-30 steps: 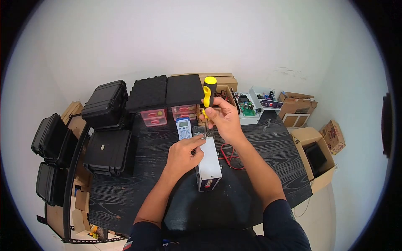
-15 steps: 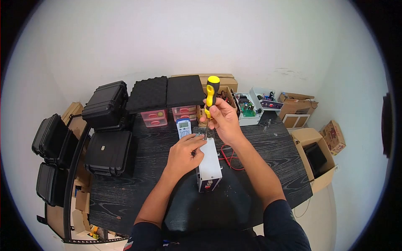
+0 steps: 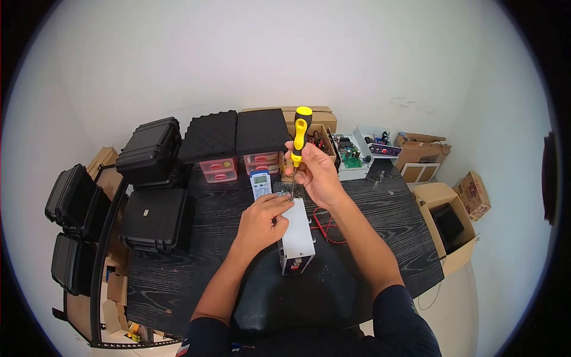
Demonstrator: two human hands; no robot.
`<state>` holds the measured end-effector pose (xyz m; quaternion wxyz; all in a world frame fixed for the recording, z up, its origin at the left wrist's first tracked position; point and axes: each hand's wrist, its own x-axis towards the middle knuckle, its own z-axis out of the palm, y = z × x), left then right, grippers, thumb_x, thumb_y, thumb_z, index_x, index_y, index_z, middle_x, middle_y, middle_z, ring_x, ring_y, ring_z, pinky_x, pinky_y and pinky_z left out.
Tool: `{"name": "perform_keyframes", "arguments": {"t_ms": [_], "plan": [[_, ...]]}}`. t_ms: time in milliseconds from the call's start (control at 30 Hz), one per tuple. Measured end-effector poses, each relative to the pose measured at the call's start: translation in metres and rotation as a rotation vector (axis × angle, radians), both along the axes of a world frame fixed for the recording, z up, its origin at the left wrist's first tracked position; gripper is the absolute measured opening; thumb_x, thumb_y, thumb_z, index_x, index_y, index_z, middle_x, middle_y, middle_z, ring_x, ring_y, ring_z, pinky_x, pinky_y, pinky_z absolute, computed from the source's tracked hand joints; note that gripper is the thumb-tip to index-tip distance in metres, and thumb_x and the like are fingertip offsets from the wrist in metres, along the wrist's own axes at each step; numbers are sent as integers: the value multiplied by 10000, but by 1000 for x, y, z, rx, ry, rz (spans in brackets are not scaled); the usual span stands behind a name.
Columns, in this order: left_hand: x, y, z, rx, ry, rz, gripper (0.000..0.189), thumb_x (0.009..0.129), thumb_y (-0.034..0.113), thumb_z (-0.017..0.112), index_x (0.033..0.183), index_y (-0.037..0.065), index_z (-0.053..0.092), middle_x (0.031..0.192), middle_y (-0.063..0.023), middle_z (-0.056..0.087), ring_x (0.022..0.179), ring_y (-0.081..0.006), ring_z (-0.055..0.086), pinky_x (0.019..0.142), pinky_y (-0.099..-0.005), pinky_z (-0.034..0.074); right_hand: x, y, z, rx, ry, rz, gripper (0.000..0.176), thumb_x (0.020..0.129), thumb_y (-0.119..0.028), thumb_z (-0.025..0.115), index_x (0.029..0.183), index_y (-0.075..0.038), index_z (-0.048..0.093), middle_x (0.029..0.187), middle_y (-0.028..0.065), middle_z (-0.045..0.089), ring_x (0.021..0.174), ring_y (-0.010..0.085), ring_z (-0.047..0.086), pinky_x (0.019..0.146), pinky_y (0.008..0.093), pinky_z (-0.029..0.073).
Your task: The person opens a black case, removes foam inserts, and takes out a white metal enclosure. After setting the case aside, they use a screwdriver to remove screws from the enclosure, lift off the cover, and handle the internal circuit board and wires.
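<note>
My right hand (image 3: pixel 321 175) is closed round the yellow-and-black handle of a screwdriver (image 3: pixel 301 132), held upright with its shaft pointing down. The tip meets the far end of a white-topped metal case (image 3: pixel 298 235), at the fingertips of my left hand (image 3: pixel 263 219). That hand lies across the case's left far part, fingers together and thumb bent in, gripping it. Whether a screw sits under the tip is hidden by the fingers. Just behind stands a blue-and-white multimeter (image 3: pixel 260 184). A clear plastic tray (image 3: pixel 284 188) with small parts is partly covered by my hands.
Red test leads (image 3: pixel 326 229) lie right of the case on the black table (image 3: pixel 380 238). Black hard cases (image 3: pixel 156 219) stand left. Small drawer units (image 3: pixel 218 169) sit under black foam. An opened device with a green circuit board (image 3: pixel 352 156) is back right. Cardboard boxes (image 3: pixel 446 220) are at the right.
The screwdriver's handle has turned slightly in my right hand. My left hand stays nearly where it was on the case.
</note>
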<state>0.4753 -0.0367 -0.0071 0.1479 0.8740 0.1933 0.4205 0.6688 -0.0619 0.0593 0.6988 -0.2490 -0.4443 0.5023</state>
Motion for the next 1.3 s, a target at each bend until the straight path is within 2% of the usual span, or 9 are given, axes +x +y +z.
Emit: {"name": "perform_keyframes", "arguments": {"t_ms": [233,333,433,533,633,767,900,1067,1300], "plan": [[-1,0,1,-8,27,-3,400,789,68,608,1140,75,799,1245,-122,764,1165,-330,708,986,-432,585,-1,8,-14,109,-170,-167,335,1097,-300,607,1315,-47,616,1128,71,716,836,128,705,605,194,500],[-1,1,1,-8,40,-14,403,795,74,603,1148,74,797,1254,-123,760,1178,-328,704,988,-431,583,0,3,-6,-22,32,30,330,1063,-299,669,1277,-67,573,1122,80,714,834,135,705,607,201,500],[-1,0,2,-2,44,-12,405,802,80,601,1157,74,796,1263,-123,756,1185,-321,701,989,-429,583,3,3,-5,13,41,55,347,1049,-310,692,1265,-66,572,1124,77,714,834,135,705,597,199,495],[-1,0,2,0,52,-12,407,807,82,599,1163,77,796,1266,-124,755,1192,-322,695,992,-426,582,-3,3,-8,124,-63,-66,273,1073,-279,658,1213,-46,633,1105,53,718,839,112,702,601,205,502],[-1,1,1,2,53,-17,407,812,86,598,1167,80,796,1274,-121,752,1201,-322,689,993,-425,582,-4,6,-14,127,-205,-179,295,1086,-297,629,1222,-35,640,1104,58,722,855,110,696,604,203,495],[0,1,2,-7,52,-32,415,817,89,593,1180,85,794,1279,-118,749,1205,-324,685,990,-425,584,5,8,-10,49,-1,121,469,1084,-347,624,1416,-24,548,1112,75,706,827,122,673,561,196,451],[-1,1,2,-11,67,-22,424,822,90,586,1194,91,791,1281,-116,749,1208,-323,684,991,-426,584,2,1,-4,112,-25,111,411,1086,-344,621,1356,-37,575,1115,80,708,817,121,668,549,194,443],[-1,1,2,1,67,-26,430,821,88,582,1198,87,789,1284,-118,748,1205,-323,686,993,-429,583,-1,5,-14,121,-216,-136,324,1091,-321,616,1271,-53,597,1124,88,716,830,122,682,551,194,453],[-1,0,2,-7,72,-23,431,821,84,577,1197,80,789,1281,-130,748,1186,-325,692,991,-425,582,4,-3,1,32,46,84,274,1087,-280,629,1242,-55,611,1107,83,722,848,124,699,587,189,473]]}}
